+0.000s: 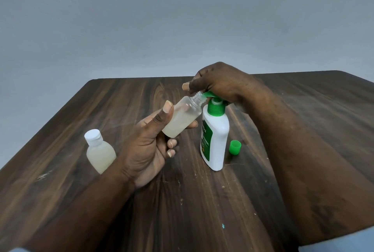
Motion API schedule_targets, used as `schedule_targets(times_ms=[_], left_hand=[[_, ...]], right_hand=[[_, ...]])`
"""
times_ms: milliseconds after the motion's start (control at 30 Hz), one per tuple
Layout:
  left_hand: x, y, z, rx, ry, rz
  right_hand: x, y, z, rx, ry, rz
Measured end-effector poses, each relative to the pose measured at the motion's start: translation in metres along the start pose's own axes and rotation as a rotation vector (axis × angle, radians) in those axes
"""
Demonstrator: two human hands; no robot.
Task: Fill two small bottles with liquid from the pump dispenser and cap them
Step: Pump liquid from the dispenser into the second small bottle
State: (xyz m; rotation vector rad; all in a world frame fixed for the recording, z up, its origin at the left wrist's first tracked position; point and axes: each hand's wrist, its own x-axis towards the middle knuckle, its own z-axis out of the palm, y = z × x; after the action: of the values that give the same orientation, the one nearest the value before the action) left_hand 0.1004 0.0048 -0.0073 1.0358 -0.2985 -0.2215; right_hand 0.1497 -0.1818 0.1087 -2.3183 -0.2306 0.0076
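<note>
The left hand (149,150), palm up at centre frame, grips a small uncapped translucent plastic bottle (182,119) between thumb and fingers (172,143). The bottle is tilted, its threaded neck at the spout of the green pump head (215,108). The right hand (218,83) arches over that head, fingers curled down around it, forearm running to the lower right. The white plastic pump dispenser (215,140) stands on the dark wooden table (121,99). A small white-capped translucent bottle (100,152) stands at left and a loose green cap (234,146) lies right of the dispenser.
</note>
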Motion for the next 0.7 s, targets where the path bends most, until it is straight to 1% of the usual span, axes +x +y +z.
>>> schedule_targets(times_ms=[233,400,533,700], left_hand=[[0.0,0.0013,0.0011,0.0,-0.007,0.003],[-0.0008,0.0027,0.0032,0.014,-0.014,0.012],[-0.0002,0.0022,0.003,0.019,-0.015,0.02],[-0.0017,0.0023,0.0032,-0.001,-0.008,0.0]], right_hand=[[-0.0008,-0.0018,-0.0008,0.046,0.003,0.0],[-0.0016,-0.0024,0.0034,0.034,-0.02,0.021],[-0.0013,0.0008,0.0018,0.056,0.006,0.039],[-0.0031,-0.002,-0.0006,0.074,0.036,0.019]])
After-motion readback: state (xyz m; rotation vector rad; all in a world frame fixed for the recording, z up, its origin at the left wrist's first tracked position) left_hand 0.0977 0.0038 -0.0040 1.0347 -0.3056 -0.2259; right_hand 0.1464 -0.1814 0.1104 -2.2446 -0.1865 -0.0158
